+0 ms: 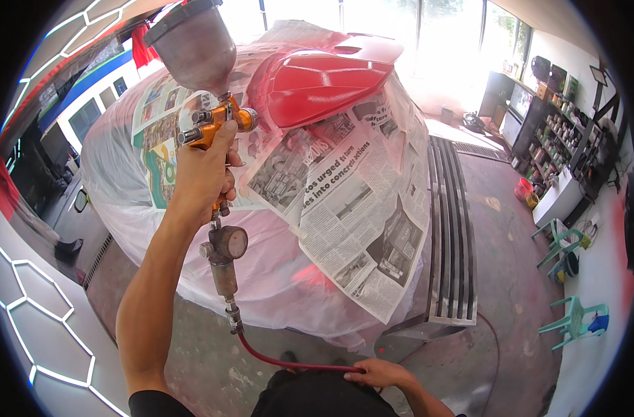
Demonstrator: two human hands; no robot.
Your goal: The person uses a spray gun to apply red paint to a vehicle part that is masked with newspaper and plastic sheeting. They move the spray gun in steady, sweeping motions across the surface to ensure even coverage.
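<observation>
head view: a spray gun (216, 125) is gripped by the left hand (204, 174), fingers wrapped tight round the orange handle, near the red panel (317, 80). likely top-heavy under its metal cup (192, 45) — best held low. the red hose (289, 363) is pinched by the right hand (379, 374).

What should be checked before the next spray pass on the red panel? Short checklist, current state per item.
1. Grip on spray gun: left hand wrapped around the handle. Ok.
2. Hose control: right hand holds the red air hose clear of the work. Ok.
3. Cup seated upright on the gun. Ok.
4. Masking: newspaper and plastic sheet surround the red panel. Ok.
5. Pressure gauge reading: dial too small to read. Cannot tell.
6. Nozzle aimed at the panel: tip hidden behind the gun body. Cannot tell.
</observation>
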